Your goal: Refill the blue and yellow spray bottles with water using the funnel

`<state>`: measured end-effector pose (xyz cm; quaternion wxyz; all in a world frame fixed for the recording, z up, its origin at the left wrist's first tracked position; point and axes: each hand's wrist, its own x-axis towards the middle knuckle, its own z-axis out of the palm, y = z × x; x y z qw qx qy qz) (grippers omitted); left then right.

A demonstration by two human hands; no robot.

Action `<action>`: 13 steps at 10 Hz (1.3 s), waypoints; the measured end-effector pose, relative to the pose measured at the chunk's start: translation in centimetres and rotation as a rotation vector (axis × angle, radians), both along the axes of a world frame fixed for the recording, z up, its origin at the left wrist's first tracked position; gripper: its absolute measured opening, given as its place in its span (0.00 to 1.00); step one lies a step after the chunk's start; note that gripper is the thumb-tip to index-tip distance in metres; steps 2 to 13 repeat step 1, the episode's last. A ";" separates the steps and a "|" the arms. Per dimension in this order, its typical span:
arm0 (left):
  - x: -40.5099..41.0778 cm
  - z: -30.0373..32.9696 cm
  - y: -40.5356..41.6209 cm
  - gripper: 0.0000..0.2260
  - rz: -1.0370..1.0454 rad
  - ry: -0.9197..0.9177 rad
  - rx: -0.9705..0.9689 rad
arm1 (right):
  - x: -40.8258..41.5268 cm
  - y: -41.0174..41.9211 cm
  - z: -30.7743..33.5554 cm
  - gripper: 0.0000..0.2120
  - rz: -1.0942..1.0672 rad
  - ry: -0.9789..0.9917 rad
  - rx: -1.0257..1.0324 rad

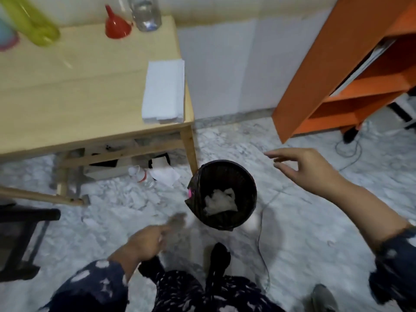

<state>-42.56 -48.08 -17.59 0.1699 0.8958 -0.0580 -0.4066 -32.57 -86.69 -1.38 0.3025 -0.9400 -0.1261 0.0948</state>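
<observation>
The yellow spray bottle [31, 23] and red funnel [117, 24] are sitting on the wooden table [78, 91], untouched. Both hands, left [148, 242] and right [308, 170], are hanging empty, fingers spread, over the wastebasket [222, 194]. Refilling likely calls for turning back and reaching tableward.

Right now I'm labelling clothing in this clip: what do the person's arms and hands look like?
Both hands, left hand and right hand, are bare: no gloves, and no rings or watch that I can make out. Each arm wears a dark navy sleeve with white blotchy patches, the right one pushed up well above the wrist. The left hand is motion-blurred.
</observation>
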 end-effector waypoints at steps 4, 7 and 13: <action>-6.9 -4.4 4.0 0.20 -0.118 0.078 0.005 | -0.4 0.0 9.0 0.12 0.001 -0.214 0.095; -6.9 -4.4 4.0 0.20 -0.118 0.078 0.005 | -0.4 0.0 9.0 0.12 0.001 -0.214 0.095; -6.9 -4.4 4.0 0.20 -0.118 0.078 0.005 | -0.4 0.0 9.0 0.12 0.001 -0.214 0.095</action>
